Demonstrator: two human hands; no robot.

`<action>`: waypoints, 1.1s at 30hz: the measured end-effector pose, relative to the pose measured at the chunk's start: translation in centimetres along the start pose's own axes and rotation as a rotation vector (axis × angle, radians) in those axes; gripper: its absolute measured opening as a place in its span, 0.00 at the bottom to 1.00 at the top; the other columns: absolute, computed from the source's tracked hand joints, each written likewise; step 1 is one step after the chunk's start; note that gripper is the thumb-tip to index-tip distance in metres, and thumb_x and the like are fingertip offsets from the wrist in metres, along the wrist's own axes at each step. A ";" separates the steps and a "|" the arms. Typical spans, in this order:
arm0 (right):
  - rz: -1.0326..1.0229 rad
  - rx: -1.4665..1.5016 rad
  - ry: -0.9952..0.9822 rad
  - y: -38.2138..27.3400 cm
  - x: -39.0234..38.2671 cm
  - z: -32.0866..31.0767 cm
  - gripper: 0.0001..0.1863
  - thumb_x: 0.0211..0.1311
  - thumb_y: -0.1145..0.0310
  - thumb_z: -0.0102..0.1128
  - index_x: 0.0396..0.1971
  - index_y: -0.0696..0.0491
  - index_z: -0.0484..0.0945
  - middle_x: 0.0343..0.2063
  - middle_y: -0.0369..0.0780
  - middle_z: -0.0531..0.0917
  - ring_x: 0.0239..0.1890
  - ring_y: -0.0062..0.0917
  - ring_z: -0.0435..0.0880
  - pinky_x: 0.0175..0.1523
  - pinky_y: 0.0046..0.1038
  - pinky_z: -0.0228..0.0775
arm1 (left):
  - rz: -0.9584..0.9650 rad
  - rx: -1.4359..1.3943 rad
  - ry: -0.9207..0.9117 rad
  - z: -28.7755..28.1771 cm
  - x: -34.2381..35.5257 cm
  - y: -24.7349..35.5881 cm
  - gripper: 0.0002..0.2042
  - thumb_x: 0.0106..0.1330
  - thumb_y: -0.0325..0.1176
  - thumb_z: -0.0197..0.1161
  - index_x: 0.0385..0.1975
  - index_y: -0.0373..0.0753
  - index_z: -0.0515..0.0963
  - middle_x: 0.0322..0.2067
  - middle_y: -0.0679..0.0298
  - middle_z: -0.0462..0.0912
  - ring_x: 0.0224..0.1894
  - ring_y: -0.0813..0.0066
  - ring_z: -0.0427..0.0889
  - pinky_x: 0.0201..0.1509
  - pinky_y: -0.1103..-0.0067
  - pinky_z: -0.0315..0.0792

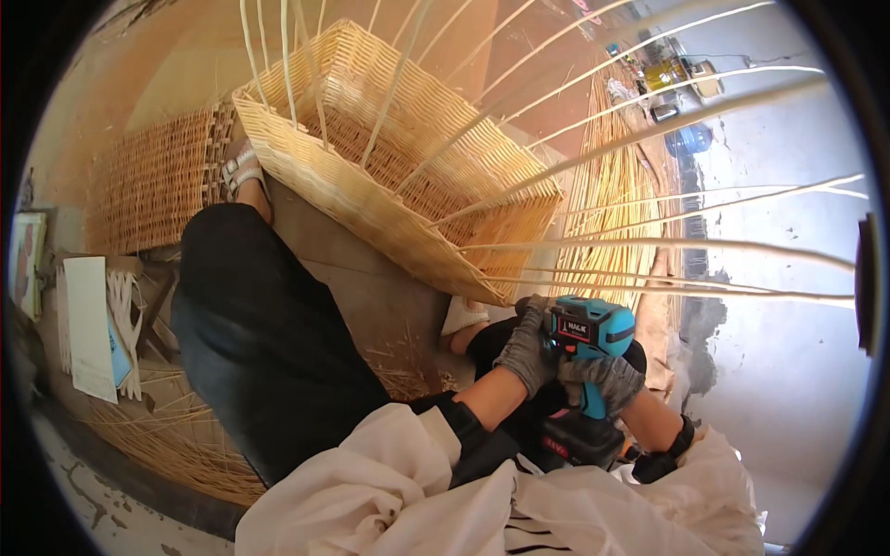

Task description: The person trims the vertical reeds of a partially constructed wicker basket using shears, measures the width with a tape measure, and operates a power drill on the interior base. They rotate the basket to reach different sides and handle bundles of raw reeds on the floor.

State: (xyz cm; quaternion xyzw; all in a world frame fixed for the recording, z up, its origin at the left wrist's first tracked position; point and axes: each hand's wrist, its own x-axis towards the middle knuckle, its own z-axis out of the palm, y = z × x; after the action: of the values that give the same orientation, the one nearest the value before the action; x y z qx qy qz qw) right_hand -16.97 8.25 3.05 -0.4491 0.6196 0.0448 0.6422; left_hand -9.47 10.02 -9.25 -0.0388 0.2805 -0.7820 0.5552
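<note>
A teal and black cordless drill is in front of me, its black battery pack low near my lap. My right hand, in a grey knit glove, wraps around the drill's handle. At the front end my gloved left hand closes around the nose of the tool. The nose meets the lower right corner of a rectangular wicker basket, which lies tilted before me. Long pale rods stick out of the weave, several fanning to the right. The drill's tip is hidden by my left hand.
A woven wicker panel stands at the left. Loose rods lie by the wall on the right, with more cut stalks at lower left. White gloves hang beside a pale board. A blue water jug sits far right.
</note>
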 end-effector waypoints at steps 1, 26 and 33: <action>-0.010 0.011 -0.007 0.3 0.0 -0.5 0.09 0.42 0.71 0.59 0.24 0.57 0.72 0.15 0.38 0.74 0.15 0.23 0.73 0.21 0.22 0.66 | 0.003 0.015 0.005 0.5 -0.3 -0.2 0.24 0.56 0.57 0.46 0.45 0.45 0.66 0.44 0.60 0.70 0.48 0.61 0.67 0.52 0.60 0.60; -1.256 -0.227 0.658 13.7 -7.4 -9.5 0.22 0.55 0.70 0.47 0.52 0.57 0.61 0.51 0.40 0.67 0.50 0.24 0.68 0.52 0.22 0.59 | 0.075 1.286 -0.183 5.0 2.4 -12.8 0.17 0.60 0.40 0.48 0.39 0.31 0.69 0.37 0.61 0.72 0.36 0.75 0.72 0.39 0.79 0.68; -0.807 0.345 0.097 24.3 -1.2 -13.0 0.34 0.41 0.65 0.65 0.50 0.56 0.62 0.49 0.43 0.68 0.50 0.27 0.68 0.51 0.28 0.62 | -0.145 1.368 -0.147 -0.3 6.0 -13.1 0.32 0.49 0.53 0.59 0.46 0.35 0.62 0.41 0.59 0.71 0.43 0.69 0.72 0.44 0.75 0.69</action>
State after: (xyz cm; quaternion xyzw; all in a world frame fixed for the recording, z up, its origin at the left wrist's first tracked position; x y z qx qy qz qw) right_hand -42.04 15.02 -6.41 -0.5429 0.4225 -0.3349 0.6439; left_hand -22.93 7.78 -4.67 0.2487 -0.3176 -0.8135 0.4189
